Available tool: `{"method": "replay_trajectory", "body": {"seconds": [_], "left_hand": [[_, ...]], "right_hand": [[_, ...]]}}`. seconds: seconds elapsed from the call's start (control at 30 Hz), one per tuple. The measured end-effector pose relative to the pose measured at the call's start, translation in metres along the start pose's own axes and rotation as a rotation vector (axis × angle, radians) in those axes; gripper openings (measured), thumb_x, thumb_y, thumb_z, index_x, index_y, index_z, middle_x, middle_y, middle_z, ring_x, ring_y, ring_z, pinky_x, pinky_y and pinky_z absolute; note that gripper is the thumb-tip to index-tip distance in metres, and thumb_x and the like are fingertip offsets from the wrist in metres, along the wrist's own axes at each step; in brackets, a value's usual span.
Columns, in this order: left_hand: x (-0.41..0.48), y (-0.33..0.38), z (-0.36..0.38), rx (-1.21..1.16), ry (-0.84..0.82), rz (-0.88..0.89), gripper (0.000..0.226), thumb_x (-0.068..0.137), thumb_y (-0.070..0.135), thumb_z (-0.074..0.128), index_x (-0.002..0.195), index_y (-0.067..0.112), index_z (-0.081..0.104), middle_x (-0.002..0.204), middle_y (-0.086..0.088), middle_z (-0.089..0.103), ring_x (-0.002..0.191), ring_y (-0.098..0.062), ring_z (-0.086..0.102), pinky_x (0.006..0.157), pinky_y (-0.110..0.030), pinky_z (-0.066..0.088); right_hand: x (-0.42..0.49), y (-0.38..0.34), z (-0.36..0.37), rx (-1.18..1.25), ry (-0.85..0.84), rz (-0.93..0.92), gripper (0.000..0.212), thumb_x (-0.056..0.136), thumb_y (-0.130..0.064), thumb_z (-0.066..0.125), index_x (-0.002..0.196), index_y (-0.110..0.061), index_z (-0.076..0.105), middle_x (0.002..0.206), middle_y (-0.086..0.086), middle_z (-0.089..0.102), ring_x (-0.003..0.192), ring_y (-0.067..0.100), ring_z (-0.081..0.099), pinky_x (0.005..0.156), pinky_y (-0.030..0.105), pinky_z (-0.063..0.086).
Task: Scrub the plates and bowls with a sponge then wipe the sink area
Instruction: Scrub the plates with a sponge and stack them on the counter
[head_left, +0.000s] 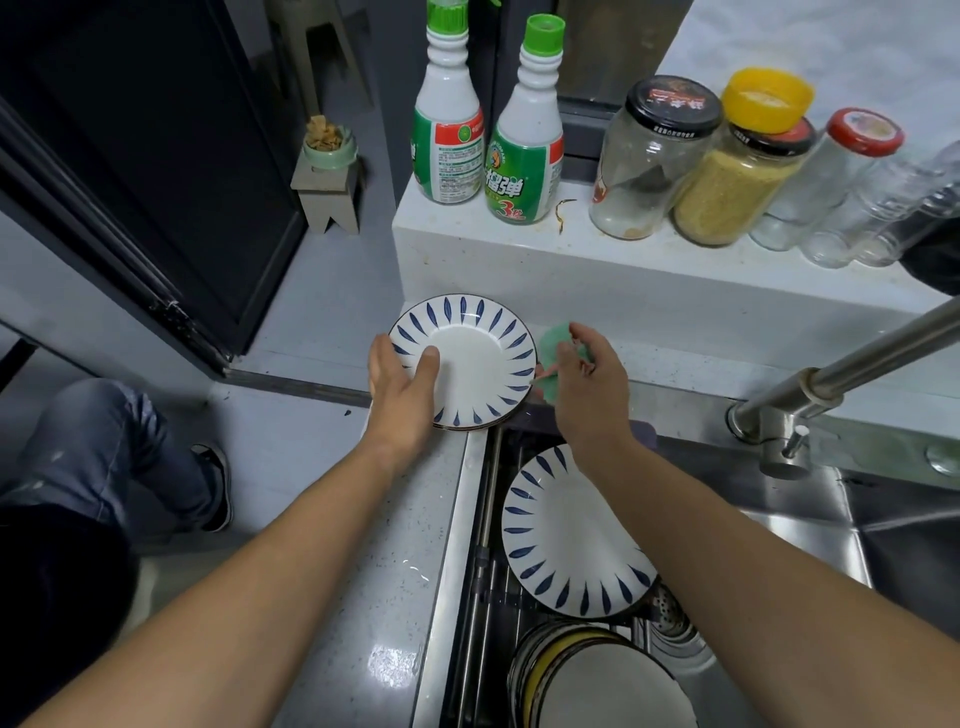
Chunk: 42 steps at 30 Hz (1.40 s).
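My left hand (402, 392) grips the left rim of a white plate with blue leaf marks (472, 358), thumb on its face; it lies on top of other plates at the counter's far corner. My right hand (589, 387) holds a green sponge (553, 343) just right of that plate's rim. A second plate of the same pattern (566, 540) lies on a rack in the steel sink (831, 525). Below it stands a stack of bowls (597, 675), one with a yellow rim.
Two green-capped cleaner bottles (524, 140) and several glass jars (649, 156) stand on the white ledge behind. The steel faucet (852, 364) reaches in from the right. A speckled counter (374, 545) runs left of the sink. A person's leg and shoe (156, 457) are on the floor.
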<state>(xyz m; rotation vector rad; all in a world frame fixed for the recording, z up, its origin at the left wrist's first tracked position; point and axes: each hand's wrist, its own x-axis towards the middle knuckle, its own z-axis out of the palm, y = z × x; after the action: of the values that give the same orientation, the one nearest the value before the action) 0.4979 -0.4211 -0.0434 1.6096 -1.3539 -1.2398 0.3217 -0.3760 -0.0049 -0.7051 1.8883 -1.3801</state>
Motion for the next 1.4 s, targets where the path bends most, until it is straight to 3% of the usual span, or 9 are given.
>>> {"method": "replay_trajectory", "body": {"seconds": [0.27,0.37,0.53,0.63,0.7,0.77,0.87,0.97,1.4], "left_hand": [[-0.014,0.008,-0.004,0.170,0.047,-0.014,0.082,0.095,0.055,0.046,0.161,0.018,0.016,0.169,0.001,0.012,0.156,-0.018,0.007,0.128,-0.044,0.009],[-0.057,0.023,0.005,0.177,0.164,0.130,0.066,0.094,0.050,0.045,0.148,0.013,0.036,0.146,0.002,0.034,0.139,-0.014,0.026,0.116,-0.031,0.020],[-0.114,0.029,0.040,0.075,-0.198,-0.059,0.030,0.107,0.041,0.047,0.128,0.020,0.052,0.107,0.015,0.061,0.092,0.008,0.056,0.076,-0.007,0.040],[-0.114,0.022,0.062,0.111,-0.368,-0.200,0.044,0.107,0.048,0.042,0.142,0.020,0.047,0.129,0.005,0.061,0.113,-0.011,0.059,0.100,-0.026,0.044],[-0.110,0.014,0.073,0.112,-0.417,-0.253,0.057,0.107,0.052,0.039,0.153,0.019,0.038,0.148,-0.002,0.052,0.132,-0.022,0.052,0.114,-0.039,0.039],[-0.107,0.009,0.082,0.127,-0.454,-0.296,0.064,0.106,0.057,0.036,0.158,0.021,0.030,0.153,-0.002,0.047,0.138,-0.024,0.047,0.115,-0.039,0.037],[-0.104,0.005,0.090,0.148,-0.462,-0.348,0.071,0.103,0.064,0.034,0.158,0.019,0.031,0.154,-0.005,0.046,0.137,-0.028,0.047,0.116,-0.047,0.038],[-0.103,0.005,0.091,0.126,-0.424,-0.403,0.074,0.102,0.066,0.034,0.160,0.020,0.030,0.157,-0.005,0.044,0.144,-0.030,0.042,0.121,-0.051,0.031],[-0.110,0.010,0.085,0.054,-0.352,-0.419,0.066,0.098,0.069,0.034,0.145,0.023,0.044,0.130,0.000,0.060,0.123,-0.026,0.057,0.113,-0.051,0.041]], "right_hand": [[-0.003,-0.005,-0.021,0.048,-0.078,0.096,0.025,0.103,-0.022,0.054,0.127,-0.023,0.061,0.115,-0.004,0.059,0.103,0.027,0.067,0.080,0.050,0.062],[-0.014,-0.001,-0.060,-0.029,-0.092,0.077,0.027,0.102,-0.020,0.055,0.129,-0.022,0.059,0.107,-0.017,0.056,0.098,0.028,0.069,0.076,0.050,0.062],[-0.039,0.024,-0.137,-0.503,-0.058,-0.059,0.030,0.097,-0.033,0.060,0.127,-0.026,0.057,0.109,-0.011,0.065,0.098,0.016,0.065,0.086,0.034,0.053],[-0.056,0.041,-0.161,-0.470,-0.056,0.064,0.033,0.087,-0.040,0.072,0.113,-0.035,0.053,0.097,-0.007,0.067,0.085,0.017,0.068,0.076,0.044,0.060],[-0.067,0.049,-0.163,-0.457,-0.084,0.118,0.042,0.083,-0.035,0.079,0.115,-0.030,0.053,0.098,-0.003,0.066,0.078,0.016,0.067,0.063,0.034,0.061],[-0.074,0.055,-0.160,-0.446,-0.082,0.141,0.046,0.081,-0.029,0.082,0.115,-0.023,0.053,0.098,0.000,0.064,0.077,0.016,0.066,0.057,0.029,0.060],[-0.077,0.063,-0.154,-0.468,-0.041,0.125,0.054,0.074,-0.035,0.086,0.115,-0.028,0.051,0.100,-0.005,0.061,0.089,0.020,0.066,0.074,0.045,0.061],[-0.077,0.065,-0.150,-0.533,-0.042,0.110,0.063,0.074,-0.039,0.084,0.124,-0.021,0.050,0.112,0.003,0.061,0.098,0.021,0.061,0.087,0.038,0.054],[-0.081,0.056,-0.142,-0.753,-0.112,-0.005,0.047,0.090,-0.013,0.064,0.131,-0.012,0.043,0.132,0.012,0.047,0.102,0.024,0.053,0.079,0.027,0.038]]}}
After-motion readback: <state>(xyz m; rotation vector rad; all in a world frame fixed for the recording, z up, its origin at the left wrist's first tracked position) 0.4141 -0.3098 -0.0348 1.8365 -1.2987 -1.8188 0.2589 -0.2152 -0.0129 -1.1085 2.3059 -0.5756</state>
